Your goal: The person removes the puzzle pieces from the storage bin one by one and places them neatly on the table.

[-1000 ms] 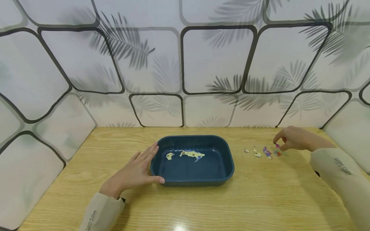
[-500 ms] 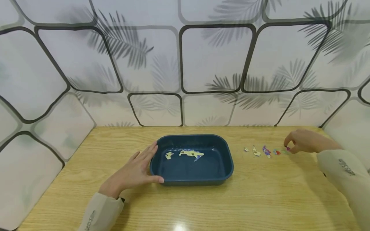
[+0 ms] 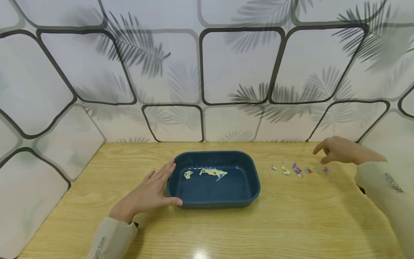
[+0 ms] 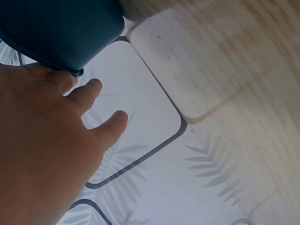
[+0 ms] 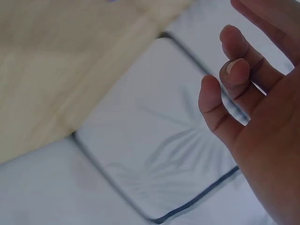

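Note:
A dark blue rectangular basin [image 3: 213, 203] stands mid-table in the head view. Two pale yellow scraps lie inside it, a small one [image 3: 188, 174] and a longer, blue-tipped one [image 3: 211, 172]. My left hand [image 3: 150, 194] rests at the basin's left side, fingers spread along the rim and thumb at the near corner. To the right, my right hand [image 3: 339, 150] hovers loosely bent, holding nothing. Below it lies a row of several small scraps, among them a pinkish-purple one [image 3: 325, 170], a red and blue one [image 3: 308, 170], a purple one [image 3: 296, 169] and a pale one [image 3: 285, 169].
The light wood table [image 3: 226, 230] runs back to a panel [image 3: 233, 126] printed with leaves and dark outlines. Similar panels rise at left and right. A tiny pale scrap [image 3: 274, 167] lies at the row's left end, nearest the basin.
My right hand carried the pinkish-purple scrap rightward, laid it at the row's right end, let go and lifted off. The left hand has stayed at the basin.

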Demonstrator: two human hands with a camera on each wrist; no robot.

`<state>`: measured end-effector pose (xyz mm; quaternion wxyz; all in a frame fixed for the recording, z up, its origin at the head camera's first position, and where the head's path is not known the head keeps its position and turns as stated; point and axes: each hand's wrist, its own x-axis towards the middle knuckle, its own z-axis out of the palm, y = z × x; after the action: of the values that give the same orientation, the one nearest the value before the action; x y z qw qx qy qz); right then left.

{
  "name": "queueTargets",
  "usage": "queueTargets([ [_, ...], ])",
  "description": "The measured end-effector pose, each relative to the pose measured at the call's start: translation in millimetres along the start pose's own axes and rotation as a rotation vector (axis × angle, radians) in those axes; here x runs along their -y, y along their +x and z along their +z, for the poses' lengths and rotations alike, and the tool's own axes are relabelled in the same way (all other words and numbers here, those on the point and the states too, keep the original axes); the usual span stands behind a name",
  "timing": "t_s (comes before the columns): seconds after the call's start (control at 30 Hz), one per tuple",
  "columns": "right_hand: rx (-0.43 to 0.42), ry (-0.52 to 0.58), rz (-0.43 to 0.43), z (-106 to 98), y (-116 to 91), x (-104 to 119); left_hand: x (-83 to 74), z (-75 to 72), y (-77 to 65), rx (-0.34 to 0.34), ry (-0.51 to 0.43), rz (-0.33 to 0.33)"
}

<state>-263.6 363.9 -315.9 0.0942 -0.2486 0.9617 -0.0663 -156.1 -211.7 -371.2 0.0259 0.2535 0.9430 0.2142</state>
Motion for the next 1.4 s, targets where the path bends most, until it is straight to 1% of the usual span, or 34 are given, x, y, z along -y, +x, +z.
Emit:
queueTargets([
  [0.07,-0.04,0.015,-0.039,-8,8,16,0.3,-0.2,-0.1,-0.001,-0.001,-0.001],
  [0.17,-0.08,0.013,-0.118,-19,23,43,0.6,-0.3,-0.3,-0.001,-0.007,-0.003],
  [0.3,-0.103,0.011,-0.218,-28,47,84,0.8,-0.1,-0.3,0.005,-0.021,-0.008],
  [0.43,-0.085,0.018,-0.299,-32,70,127,0.3,-0.2,0.0,0.009,-0.019,-0.006],
  [0.6,-0.034,0.017,-0.371,-29,98,177,-0.1,-0.3,0.8,0.01,-0.015,0.0],
  [0.77,0.011,-0.02,-0.446,-23,124,221,0.2,0.3,1.1,0.008,-0.011,0.0],
  [0.87,0.034,-0.038,-0.48,-17,137,243,0.2,0.1,0.9,0.01,-0.015,-0.006],
  [1.03,0.071,-0.04,-0.502,-1,156,269,0.5,-0.5,0.9,0.009,-0.024,-0.006],
  [1.1,0.096,-0.035,-0.495,6,163,277,0.7,-0.7,0.8,0.011,-0.023,-0.004],
  [1.17,0.122,-0.031,-0.477,13,168,285,0.8,-0.9,0.5,0.014,-0.024,-0.004],
  [1.23,0.149,-0.051,-0.449,19,172,293,0.7,-1.2,0.2,0.019,-0.026,-0.005],
  [1.4,0.209,-0.128,-0.369,34,178,309,0.2,-2.0,-0.5,0.025,-0.04,-0.004],
])
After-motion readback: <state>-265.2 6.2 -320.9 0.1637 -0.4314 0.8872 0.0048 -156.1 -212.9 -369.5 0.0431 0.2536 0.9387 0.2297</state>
